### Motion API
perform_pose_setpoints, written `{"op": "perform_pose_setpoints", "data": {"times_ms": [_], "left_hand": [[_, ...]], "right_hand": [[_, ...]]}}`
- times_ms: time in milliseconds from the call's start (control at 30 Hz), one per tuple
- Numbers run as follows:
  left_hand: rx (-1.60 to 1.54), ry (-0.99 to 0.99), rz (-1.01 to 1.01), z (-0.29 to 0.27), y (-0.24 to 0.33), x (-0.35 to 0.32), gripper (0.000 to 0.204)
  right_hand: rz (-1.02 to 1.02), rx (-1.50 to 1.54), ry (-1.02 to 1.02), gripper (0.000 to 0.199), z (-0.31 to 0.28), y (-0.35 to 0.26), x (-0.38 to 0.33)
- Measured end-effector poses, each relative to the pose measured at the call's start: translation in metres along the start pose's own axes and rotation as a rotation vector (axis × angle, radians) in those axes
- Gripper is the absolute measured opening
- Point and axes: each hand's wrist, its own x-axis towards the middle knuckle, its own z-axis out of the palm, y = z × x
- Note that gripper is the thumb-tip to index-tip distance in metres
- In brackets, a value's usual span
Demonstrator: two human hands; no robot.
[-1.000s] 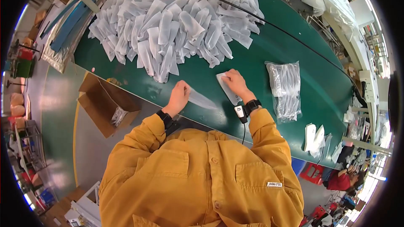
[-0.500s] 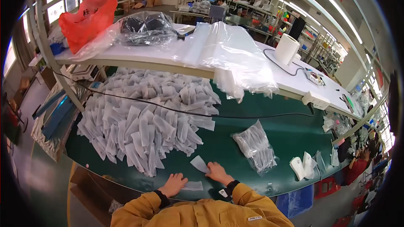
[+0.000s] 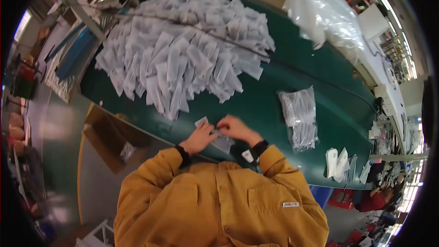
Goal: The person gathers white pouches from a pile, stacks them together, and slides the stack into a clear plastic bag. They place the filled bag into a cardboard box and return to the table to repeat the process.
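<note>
My left hand (image 3: 199, 138) is closed at the near edge of the green table, its fingers bent over a small whitish translucent packet (image 3: 201, 121) whose end sticks out past them. Close beside it, my right hand (image 3: 238, 128) has its fingertips pinched together; what they hold, if anything, is hidden. A second translucent packet (image 3: 224, 145) lies flat just below both hands. Beyond them spreads a large heap of similar packets (image 3: 183, 59). To the right rests a clear bag filled with packets (image 3: 299, 119).
A dark cable (image 3: 215, 38) crosses over the heap. White shoe-shaped pieces (image 3: 331, 162) lie at the table's right end. Clear plastic sheeting (image 3: 320, 9) hangs from the raised shelf. An open cardboard box (image 3: 109, 139) stands below the near edge at the left.
My view has tilted down and turned. My hands have come together. The packet that was at my right fingertips no longer shows there; a packet's end now shows at my left fingers.
</note>
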Motion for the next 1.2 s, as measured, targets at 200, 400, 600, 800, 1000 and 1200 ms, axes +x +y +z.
{"op": "perform_pose_setpoints", "data": {"times_ms": [200, 400, 600, 800, 1000, 1200], "left_hand": [[0.005, 0.134, -0.016, 0.013, 0.008, -0.012, 0.026], [-0.112, 0.143, -0.101, 0.003, 0.022, -0.006, 0.034], [0.015, 0.187, -0.088, -0.028, 0.023, 0.011, 0.032], [-0.027, 0.059, -0.077, -0.014, 0.006, 0.015, 0.043], [-0.137, 0.021, -0.073, -0.012, 0.009, 0.018, 0.049], [-0.159, 0.061, -0.143, -0.02, 0.015, 0.014, 0.059]], "right_hand": [[0.183, -0.417, 0.487, 0.028, -0.016, 0.008, 0.068], [0.111, -0.804, 0.366, 0.033, -0.001, 0.04, 0.075], [-0.093, -0.585, 0.192, 0.035, 0.005, 0.014, 0.003], [0.012, -0.315, 0.14, 0.022, -0.014, -0.001, 0.013], [0.444, -0.439, 0.654, 0.035, -0.046, 0.014, 0.118], [0.344, -0.294, 0.576, 0.029, -0.03, 0.04, 0.082]]}}
